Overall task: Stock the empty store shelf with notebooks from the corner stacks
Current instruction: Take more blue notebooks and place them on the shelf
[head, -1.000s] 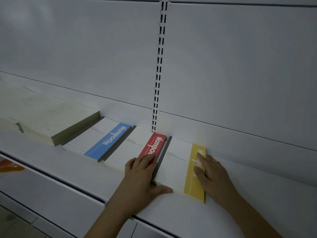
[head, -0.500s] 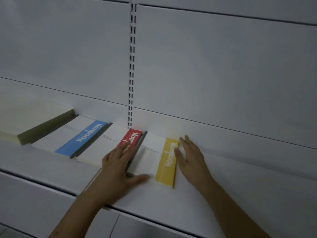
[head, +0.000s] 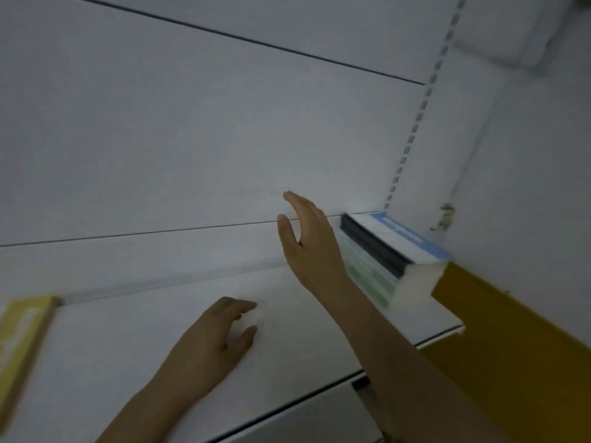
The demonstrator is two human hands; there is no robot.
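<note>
The person's right hand (head: 308,241) is reaching toward the stack of notebooks (head: 388,260) sitting in the far right corner of the shelf (head: 166,346). Fingers are straight and spread a little, holding nothing, and the hand looks just beside the stack's left side; whether it's touching is hard to say because the shot is blurry. The left hand (head: 214,343) hangs low over the bare middle of the shelf, fingers loosely curled, also empty. The two hands are well apart.

The stack's top notebook has a blue band and a dark spine facing left, with greenish-edged ones underneath. Over at the far left edge of the view there's a yellow notebook (head: 20,343) already lying flat on the shelf, so the gap between it and the corner stack is what's left to fill.

For doing this grab well, my guess is: slide the right hand's fingers onto the top cover and hook the thumb under just one or a few notebooks at the spine side, not the loose page edge, so the covers don't fan open. The stack is jammed against the side wall, so pulling left and slightly up should clear it better than lifting straight. The left hand is in a decent spot to steady the rest of the pile or take the handoff. Main risk is dragging extra notebooks off the front lip of the shelf.
</note>
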